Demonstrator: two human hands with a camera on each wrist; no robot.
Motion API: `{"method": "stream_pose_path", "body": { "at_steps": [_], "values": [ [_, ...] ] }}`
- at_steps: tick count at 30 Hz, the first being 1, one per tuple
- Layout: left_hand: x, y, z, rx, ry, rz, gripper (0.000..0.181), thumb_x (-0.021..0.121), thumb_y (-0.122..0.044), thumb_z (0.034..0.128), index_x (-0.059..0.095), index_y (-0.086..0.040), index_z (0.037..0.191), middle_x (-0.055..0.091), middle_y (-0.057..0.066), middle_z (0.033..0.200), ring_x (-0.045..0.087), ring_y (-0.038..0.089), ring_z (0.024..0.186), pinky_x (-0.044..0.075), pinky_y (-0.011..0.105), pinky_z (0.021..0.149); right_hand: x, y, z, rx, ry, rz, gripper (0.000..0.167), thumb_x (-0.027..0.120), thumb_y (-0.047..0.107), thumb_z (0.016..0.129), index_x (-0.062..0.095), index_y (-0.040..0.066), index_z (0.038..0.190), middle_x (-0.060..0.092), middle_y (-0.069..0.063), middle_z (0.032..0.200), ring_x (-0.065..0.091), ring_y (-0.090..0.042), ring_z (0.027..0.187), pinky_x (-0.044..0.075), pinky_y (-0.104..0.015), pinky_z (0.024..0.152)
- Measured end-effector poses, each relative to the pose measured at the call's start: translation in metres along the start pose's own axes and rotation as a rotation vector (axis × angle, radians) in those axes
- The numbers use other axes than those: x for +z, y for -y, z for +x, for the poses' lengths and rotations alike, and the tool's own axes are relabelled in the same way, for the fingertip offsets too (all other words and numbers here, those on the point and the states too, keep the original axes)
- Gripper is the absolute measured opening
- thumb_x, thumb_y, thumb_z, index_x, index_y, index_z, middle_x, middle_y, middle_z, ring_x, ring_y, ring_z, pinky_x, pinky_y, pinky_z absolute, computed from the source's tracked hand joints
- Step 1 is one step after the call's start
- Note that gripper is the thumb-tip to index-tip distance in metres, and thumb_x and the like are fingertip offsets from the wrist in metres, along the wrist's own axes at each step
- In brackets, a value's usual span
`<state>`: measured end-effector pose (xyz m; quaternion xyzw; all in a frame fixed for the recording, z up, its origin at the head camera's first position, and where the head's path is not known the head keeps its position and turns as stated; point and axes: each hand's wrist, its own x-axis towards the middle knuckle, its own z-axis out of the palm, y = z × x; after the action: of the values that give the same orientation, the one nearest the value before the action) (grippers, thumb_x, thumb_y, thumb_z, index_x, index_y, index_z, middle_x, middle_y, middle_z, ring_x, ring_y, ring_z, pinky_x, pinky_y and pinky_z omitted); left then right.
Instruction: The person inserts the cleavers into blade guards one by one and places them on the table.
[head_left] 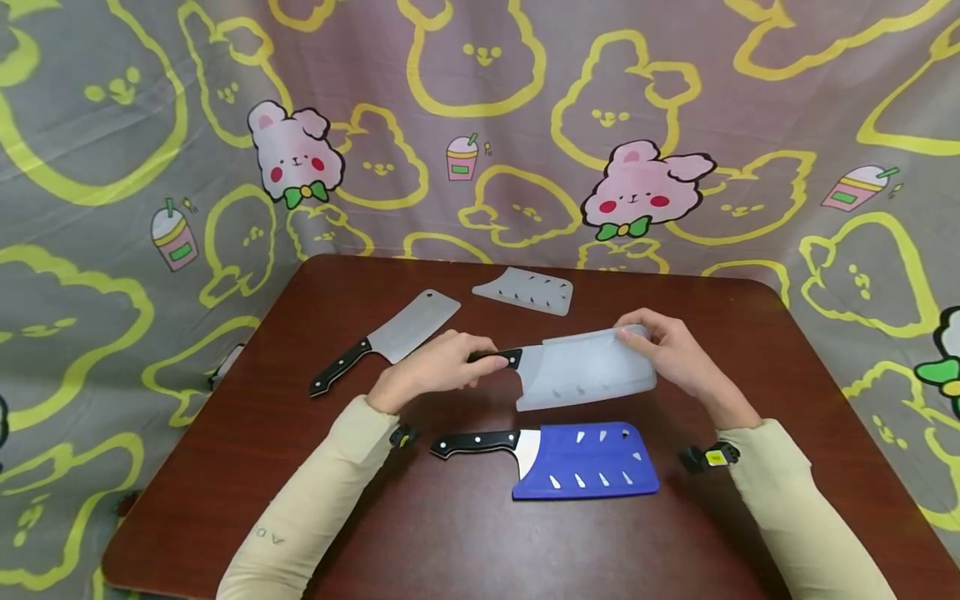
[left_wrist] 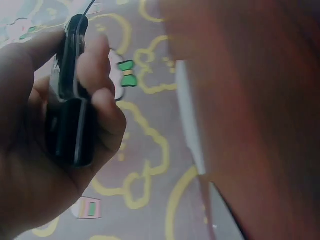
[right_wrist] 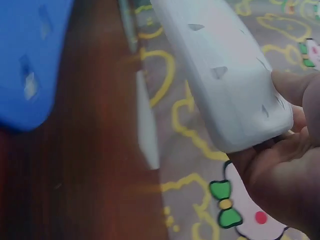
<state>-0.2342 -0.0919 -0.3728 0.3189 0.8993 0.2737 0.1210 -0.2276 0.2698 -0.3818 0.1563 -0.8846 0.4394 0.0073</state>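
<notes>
My left hand (head_left: 441, 367) grips the black handle (left_wrist: 76, 125) of a cleaver (head_left: 531, 367), raised above the table. A translucent white blade guard (head_left: 592, 368) covers most of its blade, leaving a strip of metal bare near the handle. At the guard's far end, my right hand (head_left: 670, 350) pinches it, thumb on one face and fingers behind, as the right wrist view also shows. Below them lies a second cleaver (head_left: 480, 442) in a blue blade guard (head_left: 588, 460), its handle pointing left.
An uncovered cleaver (head_left: 416, 327) lies on the back left of the brown table (head_left: 247, 467). Another whitish slotted blade guard (head_left: 528, 292) lies near the back edge. A patterned curtain (head_left: 517, 125) hangs behind the table and along its sides.
</notes>
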Motion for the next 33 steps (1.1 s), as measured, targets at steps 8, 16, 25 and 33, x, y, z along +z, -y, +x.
{"method": "stream_pose_path", "body": {
  "at_steps": [8,16,25,33],
  "values": [
    [0.011,0.016,0.007,-0.009,0.026,0.022,0.024,0.058,-0.038,0.0987,0.065,-0.018,0.110,0.068,0.003,0.079,0.063,0.008,0.063,0.049,0.026,0.062,0.005,-0.027,0.002,0.025,0.097,-0.036,0.025,0.058,0.032,0.099,0.064,0.012,0.113,0.059,-0.009,0.090,0.049,-0.018,0.077,0.040,-0.029,0.059],
    [0.009,0.030,0.006,-0.047,-0.030,0.108,0.029,0.061,-0.034,0.0977,0.062,-0.014,0.120,0.071,0.002,0.109,0.066,0.014,0.095,0.052,0.034,0.085,0.008,-0.036,0.008,0.012,0.124,-0.076,0.027,0.055,0.030,0.101,0.064,0.010,0.117,0.066,-0.011,0.111,0.057,-0.022,0.096,0.048,-0.027,0.076],
    [-0.009,0.042,-0.018,-0.071,-0.075,0.075,0.035,0.057,-0.031,0.0997,0.058,-0.008,0.126,0.067,0.009,0.116,0.064,0.023,0.108,0.052,0.041,0.091,0.015,-0.036,0.018,0.058,0.081,-0.140,0.035,0.051,0.030,0.103,0.058,0.005,0.126,0.063,-0.017,0.124,0.059,-0.029,0.105,0.049,-0.043,0.087],
    [-0.033,0.062,-0.048,-0.164,-0.108,0.088,0.035,0.057,-0.032,0.0998,0.060,-0.010,0.126,0.069,0.008,0.115,0.065,0.023,0.105,0.051,0.044,0.087,0.024,-0.027,0.036,0.041,0.156,-0.165,0.033,0.053,0.028,0.102,0.057,0.006,0.127,0.063,-0.014,0.121,0.059,-0.029,0.106,0.049,-0.044,0.088]
  ]
}}
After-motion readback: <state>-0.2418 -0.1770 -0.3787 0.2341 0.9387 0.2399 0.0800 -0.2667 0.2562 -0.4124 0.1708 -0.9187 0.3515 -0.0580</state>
